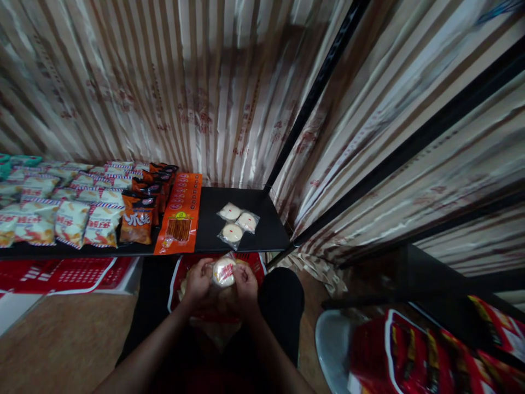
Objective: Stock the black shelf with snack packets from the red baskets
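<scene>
Between my two hands is a round, pale pastry in a clear wrapper [223, 272] with red print on it. My left hand [199, 282] pinches its left edge, and my right hand [246, 280] grips the right edge. Below them, between my knees, is a red basket [175, 282] with a white rim, holding more pale wrapped pieces, partly hidden by my hands. On the black shelf [213, 200] just ahead lie three similar wrapped round pastries [232, 232], each with a small red mark.
Left of the pastries, an orange snack packet [180, 213] lies flat beside rows of orange-brown bags [137, 219] and white snack bags [102, 224]. Black metal posts [315, 82] cross in front of a striped curtain [229, 82]. At lower right stands a basket of red packets [373, 350].
</scene>
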`<action>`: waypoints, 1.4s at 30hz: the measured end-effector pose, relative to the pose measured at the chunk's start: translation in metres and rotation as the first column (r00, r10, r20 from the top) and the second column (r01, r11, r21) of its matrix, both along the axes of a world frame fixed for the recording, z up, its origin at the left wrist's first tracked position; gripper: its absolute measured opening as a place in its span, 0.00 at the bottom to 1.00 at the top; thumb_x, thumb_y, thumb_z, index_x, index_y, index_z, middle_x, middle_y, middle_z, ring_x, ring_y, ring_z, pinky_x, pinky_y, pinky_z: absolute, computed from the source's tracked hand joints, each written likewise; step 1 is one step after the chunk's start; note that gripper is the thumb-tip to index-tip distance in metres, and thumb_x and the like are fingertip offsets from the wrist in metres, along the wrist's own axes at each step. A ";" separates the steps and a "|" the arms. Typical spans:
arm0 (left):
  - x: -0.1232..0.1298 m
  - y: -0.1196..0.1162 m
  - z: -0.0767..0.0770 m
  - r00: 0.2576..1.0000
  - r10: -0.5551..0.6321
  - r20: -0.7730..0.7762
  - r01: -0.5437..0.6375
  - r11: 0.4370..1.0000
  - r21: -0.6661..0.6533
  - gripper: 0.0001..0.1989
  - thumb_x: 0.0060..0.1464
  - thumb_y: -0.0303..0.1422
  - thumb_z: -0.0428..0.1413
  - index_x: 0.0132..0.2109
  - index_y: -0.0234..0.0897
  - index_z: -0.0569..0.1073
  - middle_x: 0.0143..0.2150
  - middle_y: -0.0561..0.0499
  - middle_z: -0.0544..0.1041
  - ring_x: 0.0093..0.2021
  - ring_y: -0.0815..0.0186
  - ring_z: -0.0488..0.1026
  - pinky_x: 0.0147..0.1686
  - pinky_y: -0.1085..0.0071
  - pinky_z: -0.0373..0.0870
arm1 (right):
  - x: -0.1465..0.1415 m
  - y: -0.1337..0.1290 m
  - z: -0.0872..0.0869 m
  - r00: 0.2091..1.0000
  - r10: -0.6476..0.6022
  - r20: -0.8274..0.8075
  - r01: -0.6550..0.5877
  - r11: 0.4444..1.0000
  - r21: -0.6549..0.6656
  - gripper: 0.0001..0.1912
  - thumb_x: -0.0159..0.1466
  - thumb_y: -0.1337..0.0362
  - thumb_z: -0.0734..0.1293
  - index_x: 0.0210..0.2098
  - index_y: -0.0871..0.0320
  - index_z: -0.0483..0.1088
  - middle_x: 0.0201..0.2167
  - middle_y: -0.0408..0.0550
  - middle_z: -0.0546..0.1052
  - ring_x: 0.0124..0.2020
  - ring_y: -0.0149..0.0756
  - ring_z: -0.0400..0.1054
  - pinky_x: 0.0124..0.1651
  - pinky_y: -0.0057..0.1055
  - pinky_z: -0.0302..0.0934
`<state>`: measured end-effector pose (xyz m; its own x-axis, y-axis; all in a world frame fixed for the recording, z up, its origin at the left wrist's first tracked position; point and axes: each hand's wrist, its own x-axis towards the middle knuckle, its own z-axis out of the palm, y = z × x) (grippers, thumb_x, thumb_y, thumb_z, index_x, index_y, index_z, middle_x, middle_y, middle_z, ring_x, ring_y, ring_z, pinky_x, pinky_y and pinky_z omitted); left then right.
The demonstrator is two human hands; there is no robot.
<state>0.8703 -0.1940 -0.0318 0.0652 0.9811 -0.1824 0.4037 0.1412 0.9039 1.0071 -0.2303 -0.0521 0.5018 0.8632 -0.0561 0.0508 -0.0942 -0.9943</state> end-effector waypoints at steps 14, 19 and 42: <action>0.018 0.007 0.027 0.946 0.024 0.325 0.023 0.990 -0.141 0.23 0.41 0.49 0.52 0.39 0.36 0.68 0.19 0.59 0.67 0.21 0.71 0.67 0.22 0.75 0.61 | 0.011 0.022 0.038 0.946 -0.076 -0.315 0.084 0.996 0.013 0.17 0.52 0.51 0.67 0.33 0.58 0.67 0.27 0.44 0.75 0.26 0.33 0.69 0.29 0.29 0.65; 0.026 0.006 0.034 0.886 0.087 0.455 -0.013 0.986 -0.164 0.23 0.41 0.49 0.54 0.38 0.36 0.68 0.27 0.52 0.75 0.27 0.65 0.72 0.29 0.70 0.69 | 0.001 0.024 0.030 0.908 -0.107 -0.406 0.109 0.994 -0.020 0.21 0.54 0.47 0.65 0.36 0.58 0.66 0.28 0.45 0.76 0.26 0.35 0.70 0.28 0.29 0.65; 0.005 0.060 0.074 0.881 -0.439 0.175 0.427 0.898 0.106 0.18 0.46 0.28 0.50 0.47 0.36 0.69 0.43 0.49 0.76 0.40 0.64 0.72 0.39 0.73 0.67 | 0.031 0.046 0.082 0.865 0.179 0.468 -0.234 0.970 0.063 0.23 0.60 0.55 0.63 0.52 0.58 0.66 0.52 0.55 0.69 0.54 0.46 0.61 0.57 0.43 0.55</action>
<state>0.8749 -0.1335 0.0423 0.5135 0.8557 -0.0636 0.2320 -0.0671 0.9704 1.0380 -0.1845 0.0300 0.2571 0.9362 0.2395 0.5066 0.0805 -0.8584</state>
